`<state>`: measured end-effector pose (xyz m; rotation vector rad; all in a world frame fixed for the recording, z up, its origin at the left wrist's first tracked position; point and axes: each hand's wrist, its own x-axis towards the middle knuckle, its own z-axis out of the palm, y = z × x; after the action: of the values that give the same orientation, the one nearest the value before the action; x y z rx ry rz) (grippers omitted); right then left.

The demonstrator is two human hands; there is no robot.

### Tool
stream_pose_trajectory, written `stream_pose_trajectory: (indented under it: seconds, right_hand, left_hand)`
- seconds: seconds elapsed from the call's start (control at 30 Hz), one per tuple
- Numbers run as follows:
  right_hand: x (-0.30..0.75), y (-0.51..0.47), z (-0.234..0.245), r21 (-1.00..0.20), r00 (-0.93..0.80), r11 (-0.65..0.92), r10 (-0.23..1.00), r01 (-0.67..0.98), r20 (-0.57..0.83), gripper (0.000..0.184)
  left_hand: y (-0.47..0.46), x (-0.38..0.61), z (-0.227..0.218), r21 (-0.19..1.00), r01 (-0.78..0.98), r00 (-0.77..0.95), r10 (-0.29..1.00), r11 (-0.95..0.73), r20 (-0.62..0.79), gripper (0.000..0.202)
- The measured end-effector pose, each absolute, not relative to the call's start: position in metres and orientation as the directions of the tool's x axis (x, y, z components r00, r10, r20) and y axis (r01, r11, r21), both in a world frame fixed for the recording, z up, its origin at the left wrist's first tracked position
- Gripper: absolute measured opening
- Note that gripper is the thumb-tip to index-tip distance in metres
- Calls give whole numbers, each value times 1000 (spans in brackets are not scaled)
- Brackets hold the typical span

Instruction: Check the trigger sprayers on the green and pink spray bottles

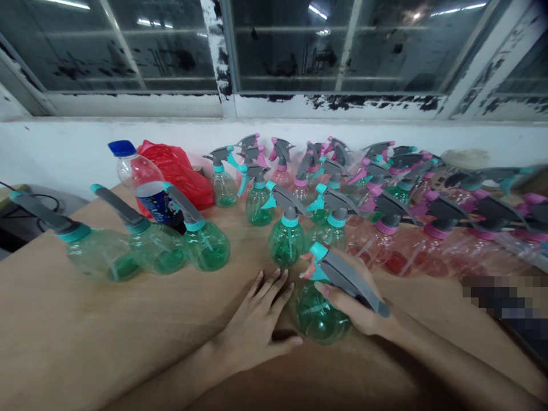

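Observation:
My right hand [363, 302] is wrapped round the neck and trigger of a green spray bottle [323, 314] with a grey and teal head, close to me on the table. To its left, my left hand [257, 325] lies palm down with its fingers stretched out, holding nothing. Just beyond my fingertips stands another green spray bottle [286, 242], and a similar one [336, 225] is right behind the held bottle. Three more green spray bottles stand in a row at the left, the nearest to my left hand being this teal-collared one [209, 245].
Several pink spray bottles [387, 251] crowd the right and back of the wooden table [64, 331]. A blue-capped drink bottle [156, 197] and a red plastic bag [184, 171] are at the back left. Behind runs a white wall [68, 148] under windows.

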<state>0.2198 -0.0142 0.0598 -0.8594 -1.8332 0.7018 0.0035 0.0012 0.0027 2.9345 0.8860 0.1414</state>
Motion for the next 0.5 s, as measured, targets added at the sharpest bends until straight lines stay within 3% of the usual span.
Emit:
stream_pose_trajectory:
  seconds: [0.23,0.5]
  right_hand:
    - [217,-13,63,-774,-279,568,819,281,501,39]
    - [217,-13,62,-780,-286,565,821,271,495,43]
  left_hand:
    - [1,5,6,90,549,831,554,-831,42,78]
    - [0,4,3,78,546,833,551,-834,58,78]
